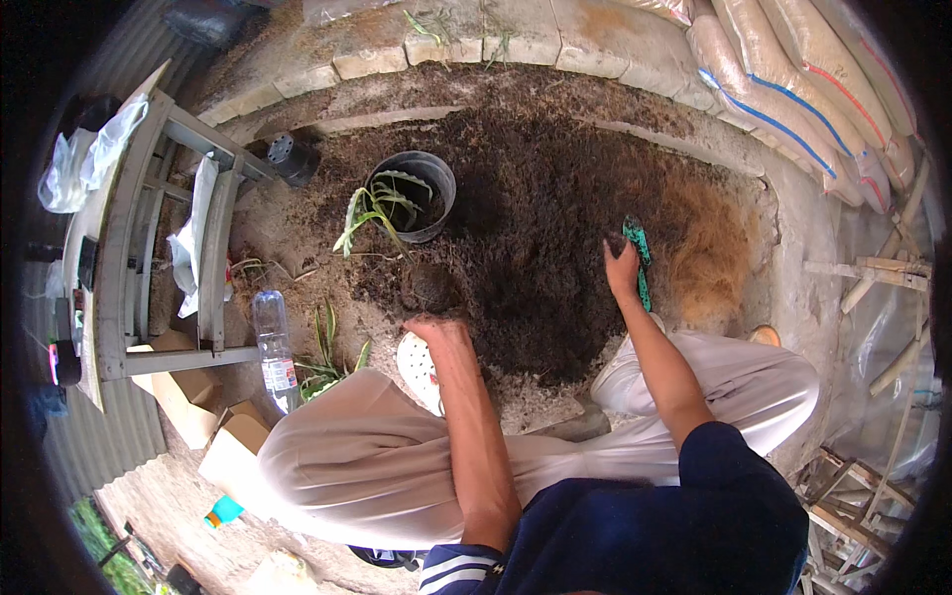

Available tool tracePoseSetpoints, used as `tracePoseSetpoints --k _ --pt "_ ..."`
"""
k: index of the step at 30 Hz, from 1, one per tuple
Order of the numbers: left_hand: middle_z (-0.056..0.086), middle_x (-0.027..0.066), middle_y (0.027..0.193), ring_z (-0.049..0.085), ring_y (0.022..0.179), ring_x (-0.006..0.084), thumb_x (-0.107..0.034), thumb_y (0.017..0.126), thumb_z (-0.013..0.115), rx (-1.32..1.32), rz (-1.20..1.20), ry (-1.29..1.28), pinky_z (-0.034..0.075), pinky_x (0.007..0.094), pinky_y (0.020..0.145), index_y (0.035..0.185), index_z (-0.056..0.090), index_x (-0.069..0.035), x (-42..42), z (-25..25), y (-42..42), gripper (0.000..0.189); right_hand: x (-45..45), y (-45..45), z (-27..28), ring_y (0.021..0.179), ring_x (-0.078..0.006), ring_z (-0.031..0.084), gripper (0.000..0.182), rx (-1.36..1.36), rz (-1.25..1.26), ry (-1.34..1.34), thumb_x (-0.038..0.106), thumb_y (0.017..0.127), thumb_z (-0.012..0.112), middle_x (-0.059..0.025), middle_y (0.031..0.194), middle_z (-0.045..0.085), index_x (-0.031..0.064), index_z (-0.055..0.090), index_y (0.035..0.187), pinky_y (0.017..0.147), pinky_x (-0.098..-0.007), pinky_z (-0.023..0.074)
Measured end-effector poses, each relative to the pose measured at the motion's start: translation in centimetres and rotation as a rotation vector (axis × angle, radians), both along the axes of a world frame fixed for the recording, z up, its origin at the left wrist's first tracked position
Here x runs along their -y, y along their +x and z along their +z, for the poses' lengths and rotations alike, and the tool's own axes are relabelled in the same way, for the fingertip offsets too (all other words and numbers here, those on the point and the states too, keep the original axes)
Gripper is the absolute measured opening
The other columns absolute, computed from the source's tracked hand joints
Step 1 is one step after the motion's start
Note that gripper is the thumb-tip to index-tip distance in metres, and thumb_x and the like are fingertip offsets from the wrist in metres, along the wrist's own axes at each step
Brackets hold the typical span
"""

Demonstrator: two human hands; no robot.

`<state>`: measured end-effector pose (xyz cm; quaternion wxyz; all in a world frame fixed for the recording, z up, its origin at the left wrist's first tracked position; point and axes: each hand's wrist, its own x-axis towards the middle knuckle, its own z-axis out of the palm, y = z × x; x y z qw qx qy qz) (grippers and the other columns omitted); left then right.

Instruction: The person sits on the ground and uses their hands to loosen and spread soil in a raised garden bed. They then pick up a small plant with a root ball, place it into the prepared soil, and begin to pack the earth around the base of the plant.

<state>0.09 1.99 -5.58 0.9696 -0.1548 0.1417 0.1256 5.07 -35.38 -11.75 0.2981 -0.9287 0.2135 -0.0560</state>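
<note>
A round clump of dark soil, which looks like a root ball, rests against the fingers of my left hand, low over the ground. Just beyond it, a plant with long, pale-edged leaves leans across the rim of a black plastic pot; whether its stem joins the clump cannot be told. My right hand is curled round a small dark lump of soil at its fingertips. Right beside that hand lies a soil-smeared green hand trowel. Loose dark soil spreads between both hands.
Brown fibre lies at the right. Full woven sacks stand at the upper right. On the left are a grey metal-framed table, a clear plastic bottle, a small black pot, another leafy plant and cardboard boxes.
</note>
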Motion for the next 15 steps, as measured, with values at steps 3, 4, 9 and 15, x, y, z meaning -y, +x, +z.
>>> tracePoseSetpoints --k 3,4,9,15 --pt "0.045 0.0130 0.143 0.044 0.127 0.0296 -0.039 0.098 0.030 -0.327 0.063 0.347 0.035 0.0452 0.108 0.141 0.041 -0.009 0.9 5.5 -0.3 0.054 -2.7 0.5 3.7 0.117 -0.0380 0.052 0.054 0.022 0.235 0.059 0.039 0.091 0.062 -0.0205 0.122 0.057 0.0012 0.053 0.129 0.100 -0.0490 0.0432" --pt "0.044 0.0132 0.143 0.044 0.127 0.0298 -0.040 0.099 0.030 -0.353 0.053 0.354 0.035 0.0452 0.108 0.142 0.040 -0.009 1.0 6.1 -0.3 0.055 -4.0 1.0 4.4 0.120 -0.0387 0.050 0.050 -0.021 0.288 -0.040 0.036 0.093 0.061 -0.0206 0.128 0.055 0.0016 0.054 0.128 0.101 -0.0493 0.0425" --pt "0.046 0.0146 0.141 0.045 0.125 0.0309 -0.037 0.099 0.028 -0.436 0.070 0.326 0.036 0.0460 0.107 0.142 0.041 -0.007 1.4 8.9 -0.1 0.053 -9.6 2.5 7.4 0.131 -0.0385 0.041 0.048 -0.039 0.858 -0.081 0.030 0.092 0.061 -0.0207 0.142 0.043 0.0023 0.051 0.131 0.106 -0.0490 0.0386" --pt "0.052 0.0151 0.135 0.050 0.120 0.0319 -0.036 0.100 0.028 -0.400 0.067 0.366 0.040 0.0457 0.104 0.137 0.046 -0.005 1.2 7.5 0.0 0.052 -13.7 2.4 5.6 0.137 -0.0345 0.034 0.061 -0.059 1.242 -0.374 0.022 0.091 0.060 -0.0158 0.150 0.033 0.0051 0.034 0.144 0.111 -0.0481 0.0342"
